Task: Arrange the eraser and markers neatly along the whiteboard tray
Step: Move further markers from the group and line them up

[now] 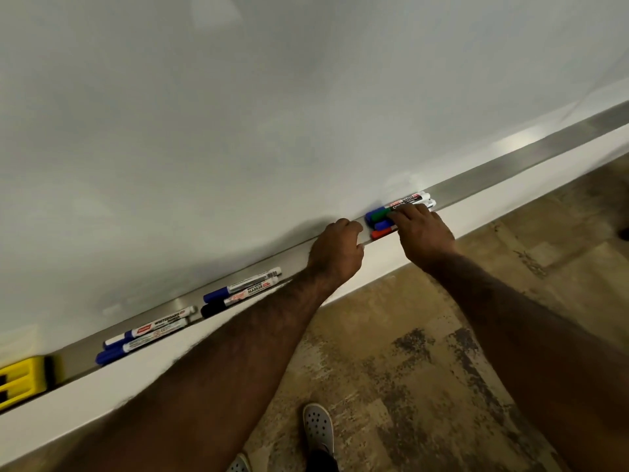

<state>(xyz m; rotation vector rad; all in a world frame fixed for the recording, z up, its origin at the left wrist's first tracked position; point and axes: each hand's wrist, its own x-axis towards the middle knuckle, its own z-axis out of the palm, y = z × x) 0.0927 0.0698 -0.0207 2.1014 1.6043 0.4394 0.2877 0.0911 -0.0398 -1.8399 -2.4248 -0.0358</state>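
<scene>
A metal whiteboard tray (510, 172) runs from lower left to upper right under the whiteboard. My right hand (422, 233) lies on a cluster of several markers (405, 202) with blue, green and red caps, fingers pressing on them. My left hand (337, 253) rests curled on the tray just left of that cluster, holding nothing that I can see. Two markers, one blue-capped (241, 286) and one black-capped (218, 306), lie side by side further left. Two blue-capped markers (143, 335) lie left of those. A yellow eraser (23, 379) sits at the tray's far left.
The whiteboard (272, 114) fills the upper view. A white ledge (102, 396) runs below the tray. Mottled brown floor (425, 369) lies below, with my grey perforated shoes (318, 429) near the bottom middle.
</scene>
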